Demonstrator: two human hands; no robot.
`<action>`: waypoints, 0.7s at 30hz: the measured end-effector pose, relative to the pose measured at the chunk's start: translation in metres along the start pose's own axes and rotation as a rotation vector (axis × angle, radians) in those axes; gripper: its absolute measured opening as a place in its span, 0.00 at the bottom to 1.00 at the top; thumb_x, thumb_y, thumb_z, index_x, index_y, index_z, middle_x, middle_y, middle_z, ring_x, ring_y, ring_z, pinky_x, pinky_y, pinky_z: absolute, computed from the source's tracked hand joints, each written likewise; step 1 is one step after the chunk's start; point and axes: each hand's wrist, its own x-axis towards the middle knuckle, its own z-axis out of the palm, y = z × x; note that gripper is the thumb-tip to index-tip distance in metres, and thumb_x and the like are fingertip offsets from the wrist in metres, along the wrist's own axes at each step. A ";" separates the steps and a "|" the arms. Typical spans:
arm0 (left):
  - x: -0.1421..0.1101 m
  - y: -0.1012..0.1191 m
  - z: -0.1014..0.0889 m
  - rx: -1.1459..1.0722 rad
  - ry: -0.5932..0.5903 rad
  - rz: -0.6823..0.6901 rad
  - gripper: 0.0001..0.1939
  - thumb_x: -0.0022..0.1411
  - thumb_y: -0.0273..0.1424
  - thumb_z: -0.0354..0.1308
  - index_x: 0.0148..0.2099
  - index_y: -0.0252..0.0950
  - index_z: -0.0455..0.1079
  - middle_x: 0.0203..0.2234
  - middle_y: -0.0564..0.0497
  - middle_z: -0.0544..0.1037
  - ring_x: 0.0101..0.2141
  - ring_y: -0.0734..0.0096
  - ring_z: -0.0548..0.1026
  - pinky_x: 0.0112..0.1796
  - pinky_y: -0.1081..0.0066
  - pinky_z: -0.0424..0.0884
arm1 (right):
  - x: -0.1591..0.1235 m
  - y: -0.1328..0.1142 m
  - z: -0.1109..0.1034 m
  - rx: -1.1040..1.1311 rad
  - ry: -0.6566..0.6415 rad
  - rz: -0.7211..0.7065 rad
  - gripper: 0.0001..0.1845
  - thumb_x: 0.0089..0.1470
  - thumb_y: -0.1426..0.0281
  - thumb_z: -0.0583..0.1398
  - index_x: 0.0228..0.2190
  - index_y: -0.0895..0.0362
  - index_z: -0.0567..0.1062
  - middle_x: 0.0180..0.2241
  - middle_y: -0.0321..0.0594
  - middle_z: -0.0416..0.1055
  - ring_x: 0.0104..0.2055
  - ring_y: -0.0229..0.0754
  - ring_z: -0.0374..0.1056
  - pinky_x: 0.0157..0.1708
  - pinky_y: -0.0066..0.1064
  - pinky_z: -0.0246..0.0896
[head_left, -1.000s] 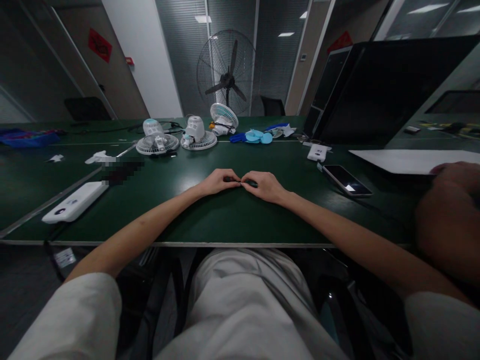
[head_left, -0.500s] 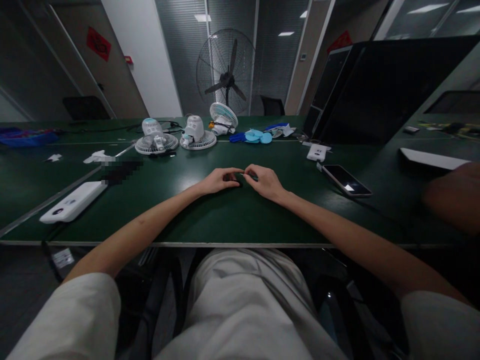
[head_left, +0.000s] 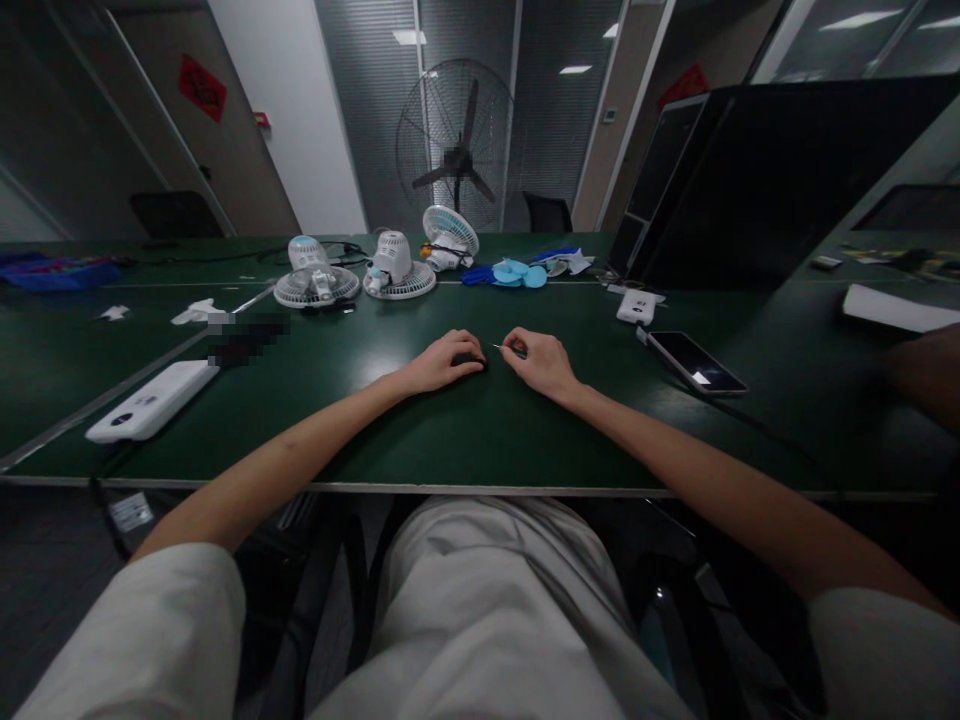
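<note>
My right hand (head_left: pixel 543 360) pinches a small thin, pale, pin-like piece (head_left: pixel 496 346) between thumb and fingertips. The tip of this piece points left, and its other end is hidden in the fingers. Just left of it, my left hand (head_left: pixel 446 362) rests low over the green table (head_left: pixel 480 440), its fingers curled toward the thumb. Something dark shows at the left fingertips, too small to make out. A narrow gap separates the two hands.
Three white fan heads (head_left: pixel 399 275) lie toward the back, beside light-blue fan blades (head_left: pixel 517 273). On the right are a phone (head_left: pixel 697 362), a white device (head_left: pixel 637 306) and another person's blurred hand (head_left: pixel 926 375). A long white device (head_left: pixel 154 400) lies left. A large black case (head_left: pixel 780 180) stands back right.
My left fingers have curled in and come away from the thin piece, which stays in my right hand. The other person's hand has moved right, and the white object beside it has shifted.
</note>
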 end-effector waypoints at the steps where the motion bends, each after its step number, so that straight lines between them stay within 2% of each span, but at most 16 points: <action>1: 0.000 0.001 0.001 0.010 0.001 0.019 0.13 0.74 0.38 0.58 0.51 0.37 0.77 0.58 0.40 0.73 0.61 0.55 0.70 0.63 0.55 0.63 | 0.000 0.000 0.000 -0.003 0.008 0.007 0.11 0.67 0.61 0.62 0.44 0.54 0.79 0.40 0.44 0.81 0.41 0.48 0.76 0.36 0.36 0.65; 3: 0.001 0.002 0.004 -0.005 -0.027 0.025 0.12 0.76 0.37 0.54 0.52 0.37 0.75 0.62 0.39 0.72 0.64 0.55 0.68 0.65 0.55 0.61 | 0.000 0.001 0.000 -0.013 0.029 0.018 0.11 0.67 0.60 0.61 0.44 0.54 0.79 0.40 0.44 0.81 0.42 0.49 0.77 0.36 0.36 0.66; 7: 0.003 0.004 0.005 -0.060 -0.130 -0.036 0.12 0.78 0.36 0.50 0.54 0.38 0.70 0.56 0.40 0.77 0.58 0.57 0.74 0.60 0.58 0.67 | 0.000 0.003 0.002 -0.015 0.053 0.038 0.12 0.67 0.60 0.62 0.44 0.54 0.79 0.40 0.44 0.81 0.42 0.50 0.77 0.36 0.37 0.66; 14: 0.002 0.003 0.003 -0.030 -0.132 -0.050 0.13 0.78 0.38 0.49 0.56 0.38 0.70 0.56 0.41 0.77 0.55 0.58 0.77 0.57 0.61 0.69 | 0.000 0.003 0.002 0.001 0.052 0.029 0.12 0.67 0.60 0.61 0.44 0.54 0.79 0.40 0.44 0.80 0.41 0.49 0.77 0.34 0.36 0.67; 18: -0.002 -0.022 -0.009 0.000 -0.085 -0.109 0.15 0.77 0.39 0.51 0.57 0.38 0.70 0.57 0.41 0.77 0.55 0.58 0.77 0.58 0.61 0.69 | -0.001 0.004 0.002 -0.015 0.054 0.036 0.12 0.66 0.59 0.62 0.43 0.53 0.79 0.39 0.44 0.81 0.41 0.49 0.77 0.35 0.36 0.66; 21: -0.014 -0.054 -0.031 0.099 -0.017 -0.245 0.15 0.76 0.39 0.52 0.57 0.38 0.71 0.58 0.41 0.77 0.57 0.58 0.77 0.58 0.62 0.69 | -0.002 0.005 0.000 0.014 0.025 0.034 0.12 0.67 0.59 0.62 0.43 0.54 0.79 0.39 0.44 0.80 0.40 0.48 0.76 0.34 0.36 0.67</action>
